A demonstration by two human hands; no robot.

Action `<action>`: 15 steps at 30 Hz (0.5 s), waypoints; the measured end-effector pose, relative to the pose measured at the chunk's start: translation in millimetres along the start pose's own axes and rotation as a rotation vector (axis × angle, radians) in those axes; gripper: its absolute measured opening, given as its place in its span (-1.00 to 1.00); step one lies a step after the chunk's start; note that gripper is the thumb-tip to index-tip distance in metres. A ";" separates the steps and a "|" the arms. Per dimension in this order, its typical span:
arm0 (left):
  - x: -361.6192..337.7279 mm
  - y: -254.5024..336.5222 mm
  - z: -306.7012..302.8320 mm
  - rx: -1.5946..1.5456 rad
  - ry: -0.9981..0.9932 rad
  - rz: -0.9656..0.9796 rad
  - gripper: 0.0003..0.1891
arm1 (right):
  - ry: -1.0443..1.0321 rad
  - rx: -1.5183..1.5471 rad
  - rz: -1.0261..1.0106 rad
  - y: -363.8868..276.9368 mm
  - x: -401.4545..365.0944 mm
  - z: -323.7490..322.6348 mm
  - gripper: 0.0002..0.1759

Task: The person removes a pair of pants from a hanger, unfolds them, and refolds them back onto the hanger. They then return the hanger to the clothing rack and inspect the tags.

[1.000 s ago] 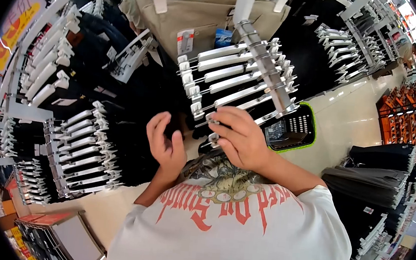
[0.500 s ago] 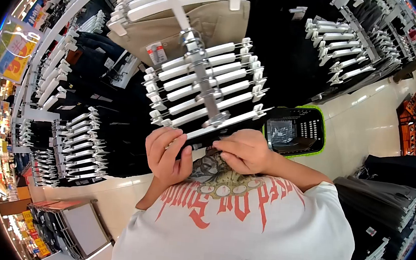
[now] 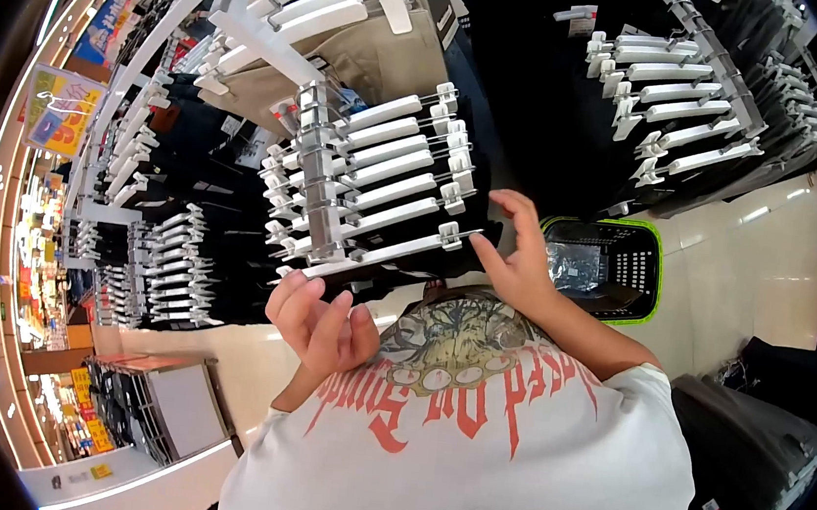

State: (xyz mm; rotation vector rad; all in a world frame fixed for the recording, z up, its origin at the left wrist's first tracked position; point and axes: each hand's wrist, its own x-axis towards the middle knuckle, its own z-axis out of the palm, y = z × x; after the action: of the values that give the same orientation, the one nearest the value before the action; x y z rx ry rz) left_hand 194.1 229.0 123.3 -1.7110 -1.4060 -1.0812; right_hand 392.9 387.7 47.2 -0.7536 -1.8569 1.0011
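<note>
I'm remotely seeing the front white hanger hanging at the metal rail's tip; my left hand is sitting by 1 end, fingers curved, grip unclear, my right hand hovering by the other, fingers spread.

White hangers, black garments

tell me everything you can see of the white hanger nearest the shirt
The front hanger is a straight white bar, apparently plastic, with a white clip near its right end and thin metal beyond. It slants up rightward at the front end of the metal rail, with dark cloth below. The left hand is at its left end, the right hand beside the other; contact is unclear.
</note>
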 end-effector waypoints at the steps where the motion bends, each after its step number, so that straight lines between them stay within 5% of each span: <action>1: 2.4 4.2 3.0 0.015 0.002 0.015 -0.79 | -0.092 0.040 0.035 6.4 -1.6 -2.7 -0.45; 6: 10.7 34.6 16.0 -0.049 -0.039 -0.001 -0.81 | -0.255 0.178 0.128 18.7 -7.5 -14.8 -0.61; 15: 27.3 48.3 65.3 -0.230 -0.689 -0.287 -0.52 | -0.289 0.213 0.093 31.2 -10.1 -17.7 -0.70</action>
State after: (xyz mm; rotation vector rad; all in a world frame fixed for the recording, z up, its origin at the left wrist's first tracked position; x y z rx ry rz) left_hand 255.6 288.5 119.8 -2.2260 -2.0620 -0.8494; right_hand 416.3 400.9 21.4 -0.5959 -1.9289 1.4044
